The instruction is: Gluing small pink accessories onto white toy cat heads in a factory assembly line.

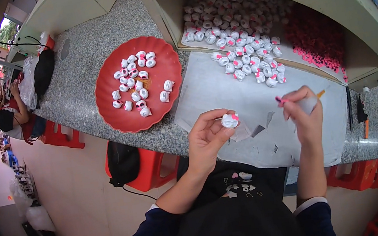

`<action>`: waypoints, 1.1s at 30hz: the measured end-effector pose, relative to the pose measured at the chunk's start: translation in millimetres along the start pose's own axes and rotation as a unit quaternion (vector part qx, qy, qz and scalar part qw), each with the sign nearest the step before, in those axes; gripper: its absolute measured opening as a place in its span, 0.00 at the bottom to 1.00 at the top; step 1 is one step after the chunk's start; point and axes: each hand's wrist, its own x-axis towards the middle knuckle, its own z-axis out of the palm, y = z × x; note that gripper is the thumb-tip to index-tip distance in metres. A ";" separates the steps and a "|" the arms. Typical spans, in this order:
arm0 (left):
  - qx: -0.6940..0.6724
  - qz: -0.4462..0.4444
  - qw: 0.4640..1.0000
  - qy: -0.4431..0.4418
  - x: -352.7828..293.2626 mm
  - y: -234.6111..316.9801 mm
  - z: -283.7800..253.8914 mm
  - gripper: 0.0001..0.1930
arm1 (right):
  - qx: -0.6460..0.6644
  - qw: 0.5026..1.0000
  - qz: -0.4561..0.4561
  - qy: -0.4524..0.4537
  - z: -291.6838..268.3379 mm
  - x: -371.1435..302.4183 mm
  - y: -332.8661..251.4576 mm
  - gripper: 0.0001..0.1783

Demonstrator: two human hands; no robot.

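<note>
My left hand (206,139) is closed around a small white figure head (229,121) with a pink patch on it, held up between thumb and fingers above the paper sheet. To its right, apart from it, my right hand (305,113) pinches a small pink and dark piece (280,101) at the fingertips. A thin tool with a yellowish end (321,93) sticks out behind that hand; its kind I cannot make out. Beyond both hands several white heads with pink bits (259,67) lie in a loose group on the sheet.
A scalloped red plate (109,105) with several white heads stands left on the speckled counter (80,80). Under the shelf lie a heap of white heads (232,10) and a pile of pink pieces (313,42). Red stools (152,169) stand below. Another person (6,107) sits far left.
</note>
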 end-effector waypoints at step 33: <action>0.030 -0.018 0.990 -0.139 -15.9 -1.6 3.1 0.13 | 0.086 0.991 -0.009 -0.105 38.4 -57.6 29.5 0.19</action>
